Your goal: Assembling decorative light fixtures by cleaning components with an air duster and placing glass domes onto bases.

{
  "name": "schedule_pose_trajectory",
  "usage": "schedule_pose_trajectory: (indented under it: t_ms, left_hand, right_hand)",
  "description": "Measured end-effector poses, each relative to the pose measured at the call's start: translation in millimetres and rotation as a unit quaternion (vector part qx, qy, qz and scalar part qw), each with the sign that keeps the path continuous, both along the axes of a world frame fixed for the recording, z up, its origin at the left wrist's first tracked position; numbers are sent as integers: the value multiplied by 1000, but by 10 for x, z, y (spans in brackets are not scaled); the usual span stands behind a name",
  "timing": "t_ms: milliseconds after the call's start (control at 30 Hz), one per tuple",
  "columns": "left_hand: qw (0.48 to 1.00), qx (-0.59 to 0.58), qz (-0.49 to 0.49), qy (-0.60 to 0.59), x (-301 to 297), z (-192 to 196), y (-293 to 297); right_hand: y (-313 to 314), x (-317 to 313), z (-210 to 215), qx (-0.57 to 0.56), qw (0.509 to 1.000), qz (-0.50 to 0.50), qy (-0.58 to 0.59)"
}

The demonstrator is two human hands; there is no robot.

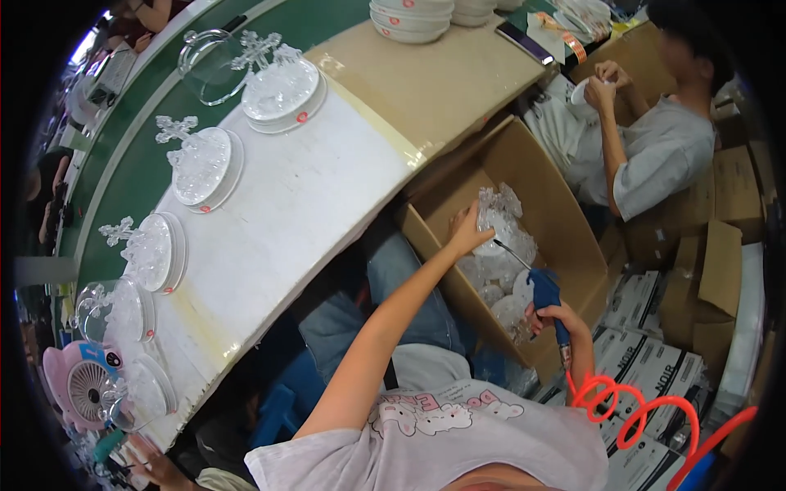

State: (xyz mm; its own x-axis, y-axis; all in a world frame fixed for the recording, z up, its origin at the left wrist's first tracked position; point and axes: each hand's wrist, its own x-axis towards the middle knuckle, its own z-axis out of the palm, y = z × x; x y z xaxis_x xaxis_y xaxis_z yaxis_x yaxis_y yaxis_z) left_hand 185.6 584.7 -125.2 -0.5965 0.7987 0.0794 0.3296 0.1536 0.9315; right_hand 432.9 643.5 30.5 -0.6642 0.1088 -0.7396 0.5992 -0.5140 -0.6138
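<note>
My left hand (469,233) reaches down into an open cardboard box (565,221) and holds a clear plastic ornament piece (501,214) at the top of a pile of similar clear pieces (499,286). My right hand (558,317) grips a blue air blow gun (544,290). Its thin metal nozzle (509,252) points at the piece in my left hand. A red coiled hose (630,409) runs from the gun's handle toward the lower right.
A white worktable (278,204) on my left carries several round white bases topped with clear cross ornaments (282,86). Beyond it runs a green conveyor belt (139,172). A pink fan (82,385) stands lower left. A seated co-worker (647,139) and stacked cartons (704,286) are to the right.
</note>
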Motion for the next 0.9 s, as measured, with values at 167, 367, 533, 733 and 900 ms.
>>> schedule_pose_trajectory:
  t_ms: [167,367,533,733,900]
  left_hand:
    - [982,44,47,178,-66,606,-212]
    - [985,121,117,35,-385,1150,-427]
    - [968,199,132,-82,-385,1350,-593]
    - [962,182,112,168,-660,1851,-1087]
    - [961,87,158,211,-1335,1774,-1566]
  right_hand:
    - [236,35,126,-51,997,-36,50]
    - [364,-132,345,-137,962,-43,231]
    - [462,-203,416,-91,958,-80,261]
    - [476,-655,-591,-179,960,-217,12]
    - [10,-1302,-1459,-96,975,-138,144]
